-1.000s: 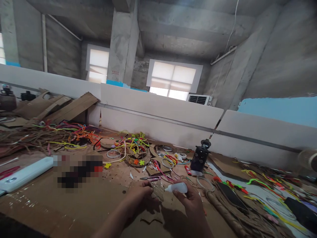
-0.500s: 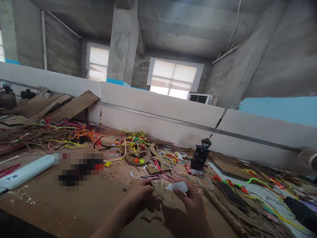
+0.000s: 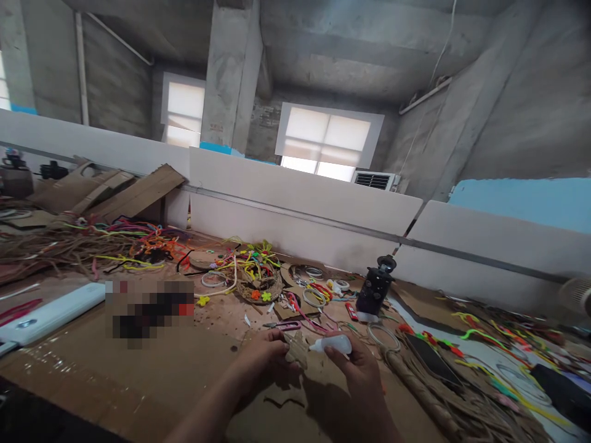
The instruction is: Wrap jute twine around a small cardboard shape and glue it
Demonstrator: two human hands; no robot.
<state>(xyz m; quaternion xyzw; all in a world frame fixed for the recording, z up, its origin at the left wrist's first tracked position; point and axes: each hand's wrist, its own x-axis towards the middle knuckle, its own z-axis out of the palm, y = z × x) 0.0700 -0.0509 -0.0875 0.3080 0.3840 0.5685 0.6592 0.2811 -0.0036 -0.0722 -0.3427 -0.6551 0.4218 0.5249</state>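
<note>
My left hand [image 3: 264, 362] is closed on a pale tan, stiff-looking piece with pointed edges [image 3: 297, 352], pinched between thumb and fingers; its exact kind is unclear. In my right hand [image 3: 364, 372] lies a small white squeeze bottle [image 3: 339, 344], gripped on its side. The nozzle points left and ends just beside the tan piece; whether it touches I cannot tell. Beneath both hands is a brown cardboard sheet [image 3: 194, 381], where a short dark strip [image 3: 284, 403] lies. Pink-handled thread snips [image 3: 287, 325] rest just beyond my left hand.
Past the hands sit a woven ring heaped with coloured cords [image 3: 258, 289], a black bottle-shaped object [image 3: 373, 292] and a red lighter-like item [image 3: 351, 311]. A long white case [image 3: 55, 314] is at left. Brown cords and a dark phone-like slab [image 3: 434, 363] lie right.
Both hands keep their hold and almost the same place. The bottle's nozzle has shifted very slightly to the right against the tan piece; the camera view has tilted a little.
</note>
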